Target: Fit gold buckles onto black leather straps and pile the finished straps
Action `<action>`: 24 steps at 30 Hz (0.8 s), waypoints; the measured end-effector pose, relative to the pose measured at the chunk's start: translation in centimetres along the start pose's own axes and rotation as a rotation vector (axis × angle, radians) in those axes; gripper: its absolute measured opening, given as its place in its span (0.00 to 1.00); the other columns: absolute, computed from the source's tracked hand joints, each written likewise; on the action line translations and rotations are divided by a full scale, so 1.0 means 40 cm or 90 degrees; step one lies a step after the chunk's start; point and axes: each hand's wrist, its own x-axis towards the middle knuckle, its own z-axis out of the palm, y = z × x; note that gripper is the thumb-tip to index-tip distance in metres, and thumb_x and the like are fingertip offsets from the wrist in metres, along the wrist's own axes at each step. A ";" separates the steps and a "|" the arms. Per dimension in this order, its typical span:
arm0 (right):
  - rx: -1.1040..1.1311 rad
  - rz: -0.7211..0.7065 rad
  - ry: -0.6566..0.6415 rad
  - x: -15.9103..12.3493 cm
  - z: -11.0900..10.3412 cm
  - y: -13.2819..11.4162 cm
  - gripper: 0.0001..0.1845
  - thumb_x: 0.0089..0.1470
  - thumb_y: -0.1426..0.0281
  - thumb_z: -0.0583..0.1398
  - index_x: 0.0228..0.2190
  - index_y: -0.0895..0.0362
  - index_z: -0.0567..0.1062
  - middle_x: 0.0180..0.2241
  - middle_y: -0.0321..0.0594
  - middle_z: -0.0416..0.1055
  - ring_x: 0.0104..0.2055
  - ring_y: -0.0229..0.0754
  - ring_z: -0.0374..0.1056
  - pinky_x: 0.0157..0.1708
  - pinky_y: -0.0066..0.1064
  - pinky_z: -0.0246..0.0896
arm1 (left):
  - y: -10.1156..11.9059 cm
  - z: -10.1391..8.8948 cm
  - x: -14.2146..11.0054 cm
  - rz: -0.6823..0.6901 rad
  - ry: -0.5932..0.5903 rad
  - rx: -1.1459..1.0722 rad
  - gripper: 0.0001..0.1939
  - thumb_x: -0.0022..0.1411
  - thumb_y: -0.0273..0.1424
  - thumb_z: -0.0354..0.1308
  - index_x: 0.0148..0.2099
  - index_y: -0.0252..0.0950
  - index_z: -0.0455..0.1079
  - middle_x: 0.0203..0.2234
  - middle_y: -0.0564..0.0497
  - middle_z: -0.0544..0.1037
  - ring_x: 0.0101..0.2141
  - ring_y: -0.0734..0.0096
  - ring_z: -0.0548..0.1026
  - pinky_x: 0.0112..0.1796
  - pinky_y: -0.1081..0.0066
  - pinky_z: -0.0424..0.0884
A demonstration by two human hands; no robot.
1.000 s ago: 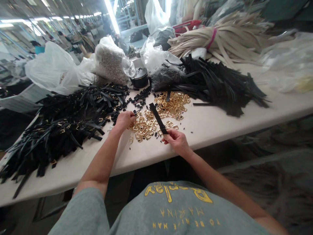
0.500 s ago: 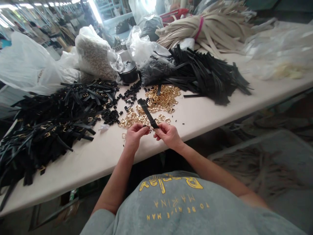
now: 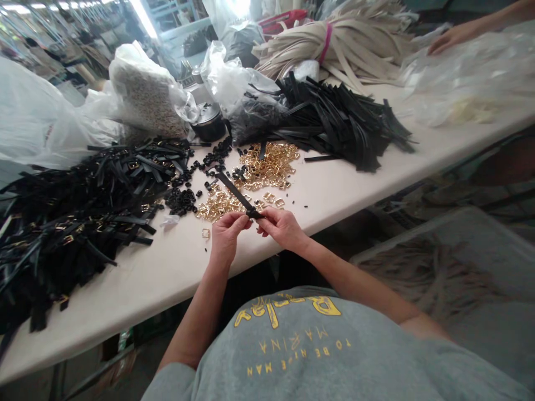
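Note:
A narrow black strap (image 3: 235, 191) points away from me over the heap of gold buckles (image 3: 219, 203). Its near end is pinched between the thumb and fingers of my right hand (image 3: 285, 228). My left hand (image 3: 228, 234) is closed at the fingertips on a small black loop (image 3: 252, 212), which meets the strap there. Whether the loop is around the strap or only against it, I cannot tell. Small black loops (image 3: 180, 200) lie piled left of the buckles. More gold buckles (image 3: 271, 164) are heaped beyond my hands.
Black straps with buckles (image 3: 83, 223) cover the table's left side. Plain black straps (image 3: 338, 122) lie at the back right, near a beige strap bundle (image 3: 292, 47). Behind stand filled plastic bags (image 3: 142, 83) and a black round tin (image 3: 209, 122). Another person's hand (image 3: 445, 42) rests over clear plastic (image 3: 460, 72).
My left hand has brought the small black piece against the strap near my right fingers. The strap has swung leftward. Another person's hand has appeared at the upper right.

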 end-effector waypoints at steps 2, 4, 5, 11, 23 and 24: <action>-0.046 -0.015 -0.005 0.000 -0.011 0.000 0.09 0.59 0.66 0.57 0.34 0.57 0.75 0.24 0.34 0.75 0.24 0.35 0.71 0.28 0.26 0.67 | 0.001 -0.001 -0.001 0.013 -0.011 0.024 0.13 0.47 0.37 0.72 0.32 0.34 0.77 0.22 0.53 0.78 0.25 0.76 0.75 0.32 0.74 0.72; -0.134 -0.045 -0.014 0.001 -0.025 -0.003 0.08 0.60 0.69 0.57 0.35 0.56 0.76 0.25 0.33 0.75 0.25 0.34 0.71 0.30 0.25 0.64 | 0.008 0.000 -0.003 0.022 -0.026 0.060 0.12 0.48 0.37 0.71 0.31 0.34 0.77 0.23 0.53 0.79 0.25 0.76 0.75 0.32 0.73 0.72; -0.188 -0.063 -0.019 0.002 -0.032 -0.006 0.08 0.59 0.71 0.57 0.36 0.55 0.77 0.25 0.33 0.76 0.26 0.34 0.71 0.31 0.25 0.63 | 0.012 0.000 -0.003 0.027 -0.036 0.079 0.12 0.48 0.37 0.71 0.31 0.34 0.77 0.23 0.52 0.78 0.25 0.75 0.75 0.32 0.73 0.73; -0.378 -0.091 -0.071 0.010 -0.060 -0.025 0.09 0.59 0.74 0.58 0.39 0.54 0.79 0.28 0.33 0.77 0.29 0.35 0.70 0.32 0.26 0.57 | 0.020 -0.002 0.008 0.070 -0.096 0.144 0.14 0.46 0.34 0.72 0.36 0.36 0.77 0.28 0.52 0.79 0.28 0.73 0.76 0.34 0.70 0.75; -0.654 -0.177 -0.192 0.008 -0.092 -0.038 0.10 0.63 0.67 0.56 0.35 0.54 0.77 0.28 0.37 0.77 0.28 0.37 0.67 0.29 0.29 0.47 | 0.077 -0.024 0.051 0.135 -0.400 0.488 0.06 0.54 0.33 0.68 0.34 0.38 0.77 0.26 0.53 0.74 0.26 0.75 0.71 0.28 0.74 0.67; -0.661 -0.183 -0.198 0.006 -0.091 -0.040 0.10 0.63 0.67 0.56 0.34 0.55 0.77 0.28 0.37 0.77 0.28 0.37 0.67 0.29 0.29 0.47 | 0.082 -0.024 0.054 0.123 -0.418 0.497 0.06 0.54 0.33 0.67 0.34 0.38 0.77 0.26 0.54 0.74 0.26 0.76 0.71 0.28 0.75 0.67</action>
